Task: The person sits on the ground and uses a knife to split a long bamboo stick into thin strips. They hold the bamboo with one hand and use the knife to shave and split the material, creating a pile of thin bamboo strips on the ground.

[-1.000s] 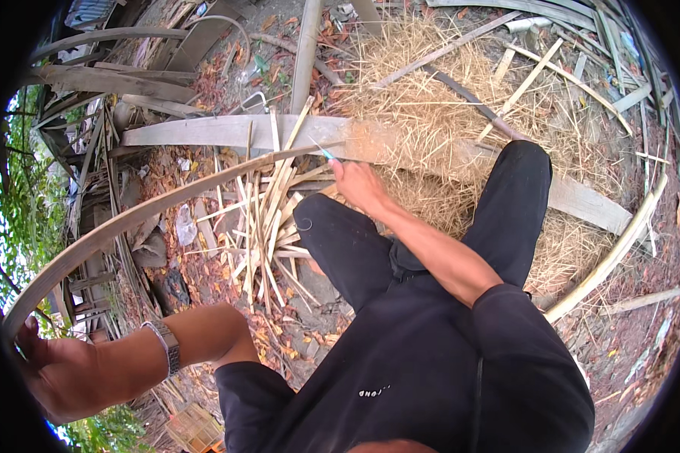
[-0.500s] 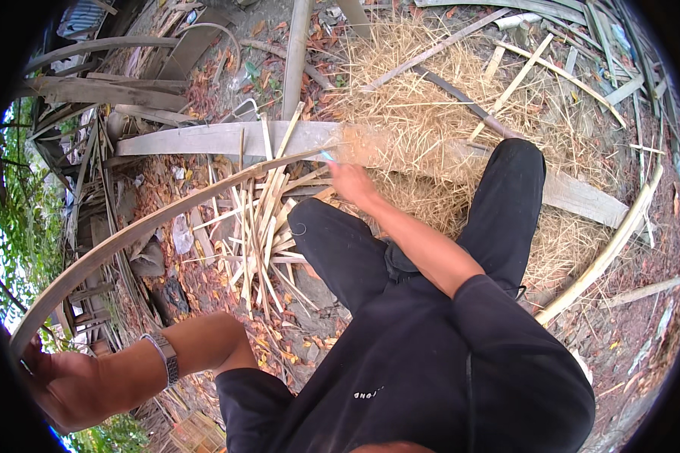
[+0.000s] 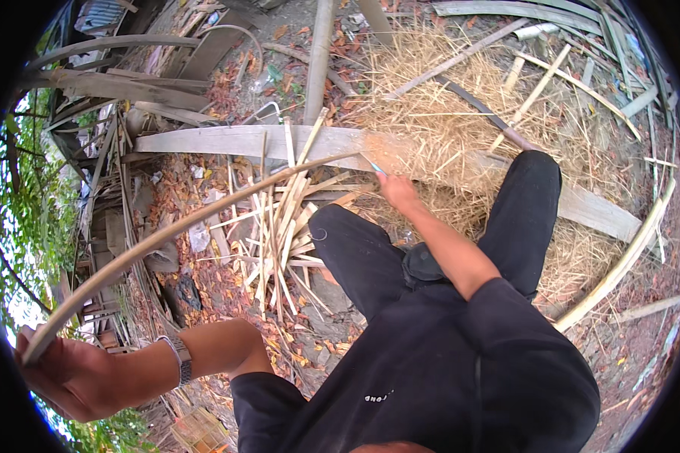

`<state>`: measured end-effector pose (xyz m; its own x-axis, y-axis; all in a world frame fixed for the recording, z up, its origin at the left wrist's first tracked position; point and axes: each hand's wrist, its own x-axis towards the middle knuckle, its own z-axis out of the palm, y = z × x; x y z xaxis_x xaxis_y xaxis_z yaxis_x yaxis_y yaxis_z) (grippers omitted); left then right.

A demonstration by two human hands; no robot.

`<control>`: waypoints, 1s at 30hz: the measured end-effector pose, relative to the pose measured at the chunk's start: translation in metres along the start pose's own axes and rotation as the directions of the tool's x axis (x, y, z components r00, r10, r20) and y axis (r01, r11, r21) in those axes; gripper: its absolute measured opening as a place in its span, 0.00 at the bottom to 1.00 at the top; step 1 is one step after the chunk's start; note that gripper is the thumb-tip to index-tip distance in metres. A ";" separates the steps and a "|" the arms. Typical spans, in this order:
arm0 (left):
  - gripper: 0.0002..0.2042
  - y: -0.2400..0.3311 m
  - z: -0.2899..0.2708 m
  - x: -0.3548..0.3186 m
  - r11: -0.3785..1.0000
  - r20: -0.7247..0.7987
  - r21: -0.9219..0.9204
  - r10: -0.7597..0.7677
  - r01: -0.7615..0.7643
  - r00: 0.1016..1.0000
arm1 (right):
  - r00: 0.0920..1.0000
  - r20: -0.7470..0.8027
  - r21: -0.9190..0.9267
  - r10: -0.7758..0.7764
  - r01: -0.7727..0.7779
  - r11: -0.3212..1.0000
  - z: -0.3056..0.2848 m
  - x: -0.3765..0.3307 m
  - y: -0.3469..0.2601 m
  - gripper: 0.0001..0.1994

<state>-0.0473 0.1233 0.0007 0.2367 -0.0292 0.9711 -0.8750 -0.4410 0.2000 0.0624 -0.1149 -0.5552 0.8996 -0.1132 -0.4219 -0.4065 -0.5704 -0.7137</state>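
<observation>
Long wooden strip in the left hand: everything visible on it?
The wooden strip is long, slim and brown, narrowing toward its far end. It looks curved, though the fisheye lens may add to that. The left hand grips its near end; from there it slants across, over the loose sticks, to the grey board. The tip sits beside the small knife in the right hand; whether it touches blade or board is unclear.

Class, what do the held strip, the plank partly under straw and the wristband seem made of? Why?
Strip: bare wood or bamboo, judging by its matte tan surface and bend. Plank: probably unfinished, weathered wood, being dull grey. Wristband: likely polished metal, given its silvery shine.
</observation>
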 end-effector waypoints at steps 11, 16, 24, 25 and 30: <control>0.08 0.002 -0.006 -0.021 0.842 0.146 -0.496 -0.159 0.211 0.976 | 0.928 -0.024 0.266 -0.371 0.364 0.893 -0.072 -0.098 -0.091 0.31; 0.07 0.002 0.005 -0.023 0.854 0.134 -0.476 -0.165 0.210 0.977 | 0.972 -0.083 0.228 -0.222 0.235 0.945 -0.041 -0.083 -0.081 0.29; 0.07 0.004 0.012 -0.027 0.916 -0.072 -0.387 -0.143 0.105 0.987 | 0.992 -0.055 0.254 -0.112 0.122 0.960 -0.020 -0.071 -0.075 0.30; 0.07 0.002 0.012 -0.027 0.924 -0.122 -0.376 -0.125 0.070 0.985 | 0.994 -0.010 0.176 -0.106 0.106 0.979 -0.024 -0.065 -0.076 0.29; 0.06 0.009 0.009 -0.027 0.914 0.009 -0.369 -0.175 0.166 0.984 | 0.977 -0.084 0.262 -0.195 0.210 0.942 -0.005 -0.053 -0.075 0.31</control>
<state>-0.0582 0.1118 -0.0251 0.3903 0.0400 0.9198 -0.9166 -0.0768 0.3923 0.0456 -0.0701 -0.4767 0.9717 -0.0682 -0.2262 -0.2356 -0.3483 -0.9073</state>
